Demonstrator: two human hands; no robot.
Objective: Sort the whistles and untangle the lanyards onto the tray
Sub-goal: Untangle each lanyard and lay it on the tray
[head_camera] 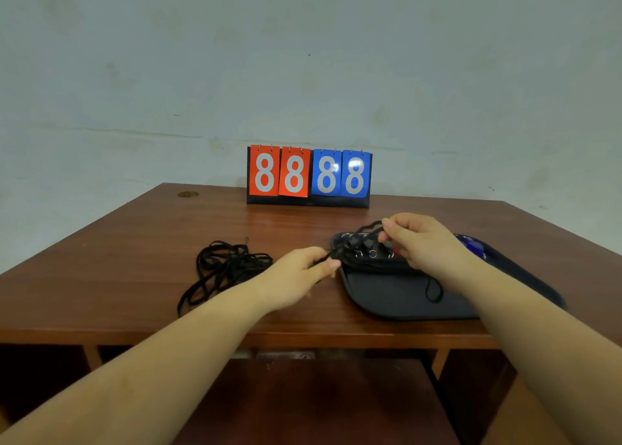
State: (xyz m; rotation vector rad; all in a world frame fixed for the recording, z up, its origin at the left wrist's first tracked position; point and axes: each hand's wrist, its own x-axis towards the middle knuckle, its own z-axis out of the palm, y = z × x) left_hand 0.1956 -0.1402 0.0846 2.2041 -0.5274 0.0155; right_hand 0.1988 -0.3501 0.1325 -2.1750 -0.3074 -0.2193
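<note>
A dark tray lies on the right half of the wooden table. At its far end sits a cluster of whistles with metal rings and black cords. My left hand pinches one end of a black lanyard at the tray's left rim. My right hand pinches the same lanyard higher up, above the whistles, so the cord stretches between both hands. A loose loop of cord rests on the tray. A tangled pile of black lanyards lies on the table to the left of my left hand.
A flip scoreboard reading 88 in red and 88 in blue stands at the table's back edge against the wall. Something blue shows behind my right wrist. The table's front edge runs under my forearms, with a lower shelf beneath.
</note>
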